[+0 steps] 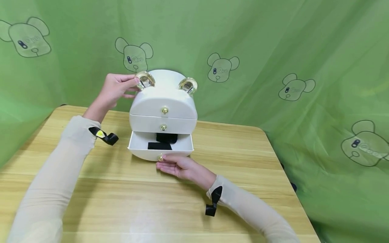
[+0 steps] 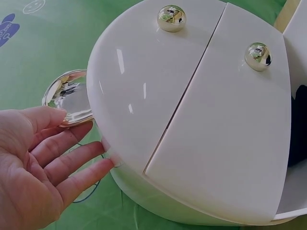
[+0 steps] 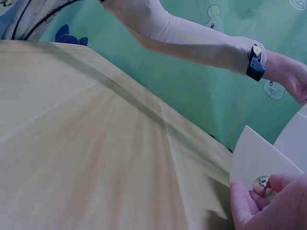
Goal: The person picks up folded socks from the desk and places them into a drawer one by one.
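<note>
A white storage box (image 1: pixel 164 91) with drawers and two gold ears stands toward the back of the table. Its bottom drawer (image 1: pixel 179 154) is pulled out, and black items (image 1: pixel 159 146) lie inside. My left hand (image 1: pixel 117 88) pinches the left gold ear (image 1: pixel 146 80) between thumb and fingers; in the left wrist view other fingertips (image 2: pixel 108 163) touch the box's side. At the front, my right hand (image 1: pixel 179 167) pinches the bottom drawer's gold knob (image 3: pixel 261 184). The upper two drawers, with gold knobs (image 1: pixel 164 110), are closed.
The box rests on a wood-grain table (image 1: pixel 127 202). Green curtains (image 1: pixel 258 33) printed with bear heads hang behind and at both sides. Black straps (image 1: pixel 104 136) dangle from both wrists.
</note>
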Tool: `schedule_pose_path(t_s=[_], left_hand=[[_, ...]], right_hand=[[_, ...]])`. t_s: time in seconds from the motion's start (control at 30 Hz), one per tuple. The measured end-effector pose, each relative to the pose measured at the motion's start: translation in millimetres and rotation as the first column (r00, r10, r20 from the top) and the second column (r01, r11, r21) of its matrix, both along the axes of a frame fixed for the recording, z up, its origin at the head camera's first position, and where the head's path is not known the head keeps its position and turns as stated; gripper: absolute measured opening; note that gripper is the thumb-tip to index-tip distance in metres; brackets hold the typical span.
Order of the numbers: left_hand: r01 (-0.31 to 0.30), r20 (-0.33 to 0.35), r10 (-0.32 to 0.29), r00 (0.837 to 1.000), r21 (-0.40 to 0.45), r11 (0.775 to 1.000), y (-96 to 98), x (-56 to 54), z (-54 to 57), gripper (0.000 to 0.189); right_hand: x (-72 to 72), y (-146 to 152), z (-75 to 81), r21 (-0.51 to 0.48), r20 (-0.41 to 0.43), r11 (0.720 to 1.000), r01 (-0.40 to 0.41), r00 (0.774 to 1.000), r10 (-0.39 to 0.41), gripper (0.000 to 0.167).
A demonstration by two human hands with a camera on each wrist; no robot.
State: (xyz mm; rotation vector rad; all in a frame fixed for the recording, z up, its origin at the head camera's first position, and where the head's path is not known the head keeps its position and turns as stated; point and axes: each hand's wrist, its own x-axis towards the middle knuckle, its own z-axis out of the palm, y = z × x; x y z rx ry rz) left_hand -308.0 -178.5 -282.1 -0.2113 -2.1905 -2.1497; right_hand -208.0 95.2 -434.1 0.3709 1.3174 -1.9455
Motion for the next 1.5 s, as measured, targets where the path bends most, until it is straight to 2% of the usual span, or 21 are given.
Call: schedule_pose_path(t_s=[0.27,0.77,1.07,1.23,1.5], left_hand=[[0.005,0.000,-0.005,1.000,-0.039,0.999,-0.6,-1.7,-1.4,0.040],[0.029,0.001,-0.029,1.000,-0.037,0.999,-4.3,-5.6,-0.5,0.038],[0.036,-0.004,-0.036,0.999,-0.048,0.998,-5.4,-4.9,-0.2,0.037],[0.046,0.016,-0.045,0.999,-0.040,0.998,-5.2,-4.2,0.4,0.038],[0.043,0.019,-0.042,0.999,-0.050,0.998,-6.9,-6.0,-0.8,0.039]], right_hand=[[-19.7,-3,0.3,0.009,-0.006,1.000,0.016,1.000,-0.016,0.015],[-51.3,-8,4.2,0.007,0.014,1.000,0.020,1.000,-0.021,0.016],[-65.1,-8,7.3,0.025,0.023,1.000,0.009,1.000,-0.010,0.015],[-72.2,-8,7.8,0.016,0.037,1.000,0.017,0.999,-0.018,0.016],[-76.5,-9,8.0,0.018,0.048,0.999,0.027,0.998,-0.028,0.014]])
